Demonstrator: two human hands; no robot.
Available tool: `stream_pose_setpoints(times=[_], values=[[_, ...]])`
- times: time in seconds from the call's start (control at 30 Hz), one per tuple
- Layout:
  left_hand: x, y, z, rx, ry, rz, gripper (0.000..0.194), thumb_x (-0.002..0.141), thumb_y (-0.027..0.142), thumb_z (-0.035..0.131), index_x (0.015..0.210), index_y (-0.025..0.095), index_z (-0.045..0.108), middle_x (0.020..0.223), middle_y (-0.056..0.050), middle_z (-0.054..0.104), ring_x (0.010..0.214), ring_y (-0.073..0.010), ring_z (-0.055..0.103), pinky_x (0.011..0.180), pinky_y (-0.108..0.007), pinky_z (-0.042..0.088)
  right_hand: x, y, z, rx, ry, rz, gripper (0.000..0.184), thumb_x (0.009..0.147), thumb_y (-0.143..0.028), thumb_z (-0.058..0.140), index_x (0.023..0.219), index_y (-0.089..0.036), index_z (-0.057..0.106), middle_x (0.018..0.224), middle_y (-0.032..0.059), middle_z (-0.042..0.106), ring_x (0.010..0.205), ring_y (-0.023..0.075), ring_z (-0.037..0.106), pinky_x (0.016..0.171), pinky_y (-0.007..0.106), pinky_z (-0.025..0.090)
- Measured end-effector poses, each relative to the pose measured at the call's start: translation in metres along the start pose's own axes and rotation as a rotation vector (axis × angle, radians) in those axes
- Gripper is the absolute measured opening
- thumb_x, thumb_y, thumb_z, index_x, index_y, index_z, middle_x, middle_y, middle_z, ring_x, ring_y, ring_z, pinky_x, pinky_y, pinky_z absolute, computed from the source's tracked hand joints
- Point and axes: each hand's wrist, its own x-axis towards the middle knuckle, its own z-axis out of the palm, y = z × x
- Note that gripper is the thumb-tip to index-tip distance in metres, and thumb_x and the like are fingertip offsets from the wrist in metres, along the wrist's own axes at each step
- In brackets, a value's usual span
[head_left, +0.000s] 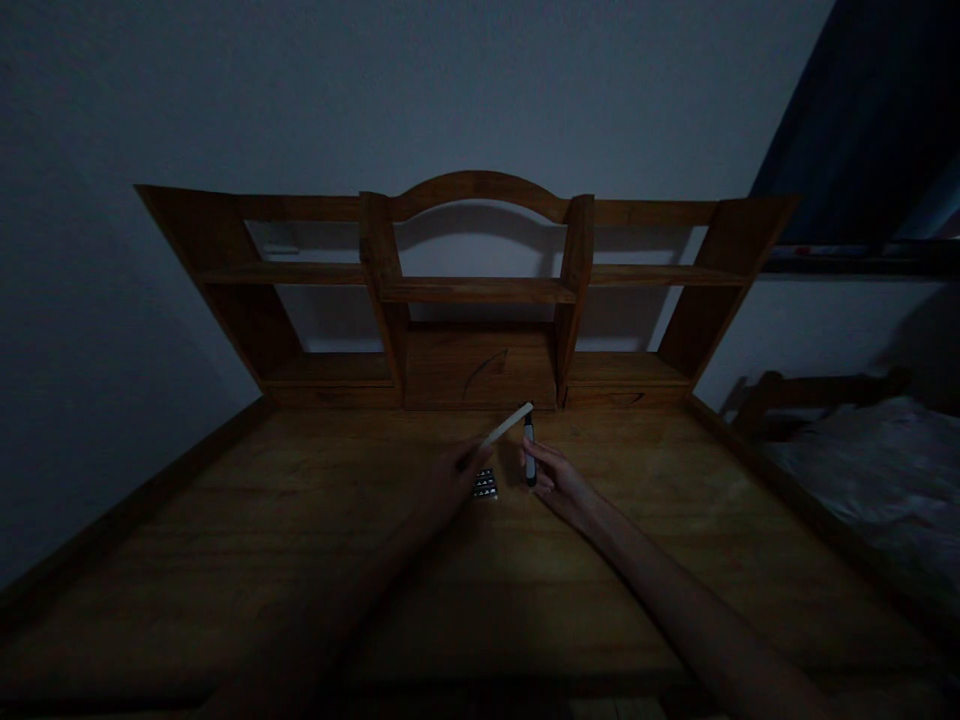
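The left hand (463,470) grips a pale strip (507,425) slanting up and right, and the right hand (551,472) closes round a dark-and-light pen-like tool (530,455), held near upright, tips meeting or overlapping, too dim to tell. Both forearms reach in from the bottom edge, the left one sunk in shadow, its fingers barely readable, partly covering a small dark patterned item (486,484) on the wooden desk (360,560), below the shelf unit (480,290).

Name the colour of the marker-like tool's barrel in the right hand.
Pale grey barrel, dark at both ends; shows best in the head view.
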Motion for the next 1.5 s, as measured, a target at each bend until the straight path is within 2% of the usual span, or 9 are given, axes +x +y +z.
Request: stream_pose_setpoints(times=[0.3, 0.47, 0.57, 0.8, 0.9, 1.03, 1.13, 1.27, 1.5], values=[[0.004, -0.009, -0.006, 0.019, 0.100, -0.042, 0.044, 0.085, 0.052, 0.046, 0.104, 0.018, 0.066, 0.098, -0.005, 0.070, 0.090, -0.0211, 0.063, 0.081, -0.032, 0.047, -0.001, 0.000, 0.001, 0.017, -0.004, 0.008, 0.027, 0.083, -0.039, 0.062, 0.069, -0.016, 0.063, 0.044, -0.0088, 0.034, 0.038, 0.0048, 0.016, 0.045, 0.021, 0.033], [-0.001, -0.001, -0.002, 0.012, 0.046, 0.019, 0.042, 0.086, 0.049, 0.047, 0.109, 0.020, 0.065, 0.105, -0.003, 0.068, 0.095, -0.0209, 0.062, 0.085, -0.031, 0.046, 0.000, 0.001, 0.003, 0.009, -0.032, 0.004, 0.028, 0.084, -0.040, 0.059, 0.070, -0.016, 0.064, 0.038, -0.0098, 0.029, 0.036, 0.0052, 0.015, 0.044, 0.021, 0.032], [0.000, -0.004, -0.002, 0.028, 0.019, -0.006, 0.043, 0.086, 0.050, 0.047, 0.108, 0.019, 0.066, 0.102, -0.003, 0.069, 0.093, -0.0218, 0.062, 0.084, -0.032, 0.046, 0.001, 0.001, 0.001, 0.008, -0.030, 0.010, 0.028, 0.083, -0.041, 0.060, 0.070, -0.016, 0.064, 0.039, -0.0098, 0.030, 0.036, 0.0051, 0.015, 0.043, 0.021, 0.031], [0.004, -0.010, -0.005, 0.033, 0.089, 0.002, 0.043, 0.086, 0.050, 0.045, 0.107, 0.019, 0.066, 0.101, -0.004, 0.069, 0.092, -0.0216, 0.062, 0.084, -0.033, 0.046, 0.000, 0.004, 0.002, -0.019, -0.004, -0.005, 0.028, 0.082, -0.040, 0.061, 0.070, -0.016, 0.064, 0.042, -0.0085, 0.033, 0.038, 0.0051, 0.017, 0.042, 0.021, 0.028], [0.002, -0.008, 0.000, 0.025, 0.062, 0.035, 0.042, 0.086, 0.050, 0.046, 0.106, 0.019, 0.066, 0.103, -0.004, 0.069, 0.095, -0.0220, 0.062, 0.086, -0.034, 0.046, -0.001, 0.004, 0.003, -0.043, -0.017, -0.022, 0.028, 0.082, -0.041, 0.062, 0.070, -0.016, 0.064, 0.042, -0.0085, 0.033, 0.037, 0.0051, 0.018, 0.042, 0.020, 0.029], [0.001, -0.010, 0.001, 0.069, 0.022, -0.017, 0.045, 0.085, 0.051, 0.046, 0.107, 0.018, 0.067, 0.101, -0.004, 0.070, 0.092, -0.0237, 0.063, 0.084, -0.035, 0.046, 0.000, 0.002, 0.002, -0.016, -0.019, 0.013, 0.032, 0.081, -0.045, 0.062, 0.067, -0.017, 0.062, 0.039, -0.0094, 0.029, 0.037, 0.0053, 0.019, 0.044, 0.021, 0.031], [0.003, -0.012, -0.002, 0.088, 0.027, -0.035, 0.045, 0.085, 0.051, 0.045, 0.106, 0.018, 0.067, 0.100, -0.004, 0.070, 0.091, -0.0238, 0.064, 0.082, -0.035, 0.047, 0.001, 0.001, 0.001, -0.009, -0.007, 0.033, 0.031, 0.080, -0.043, 0.063, 0.066, -0.016, 0.062, 0.042, -0.0089, 0.032, 0.037, 0.0049, 0.018, 0.044, 0.021, 0.031], [0.003, -0.010, -0.003, 0.028, 0.048, 0.008, 0.043, 0.087, 0.050, 0.043, 0.107, 0.019, 0.066, 0.101, -0.003, 0.069, 0.093, -0.0219, 0.063, 0.083, -0.033, 0.046, 0.000, 0.002, 0.002, -0.031, -0.007, 0.009, 0.029, 0.082, -0.042, 0.062, 0.068, -0.017, 0.063, 0.041, -0.0093, 0.030, 0.037, 0.0051, 0.017, 0.043, 0.021, 0.030], [0.001, -0.009, 0.000, 0.052, 0.035, 0.000, 0.044, 0.086, 0.052, 0.045, 0.107, 0.020, 0.066, 0.102, -0.004, 0.070, 0.093, -0.0231, 0.063, 0.083, -0.034, 0.046, -0.001, 0.006, 0.003, -0.043, 0.026, -0.006, 0.029, 0.079, -0.042, 0.065, 0.064, -0.017, 0.059, 0.055, -0.0046, 0.045, 0.043, 0.0061, 0.030, 0.045, 0.022, 0.033]])
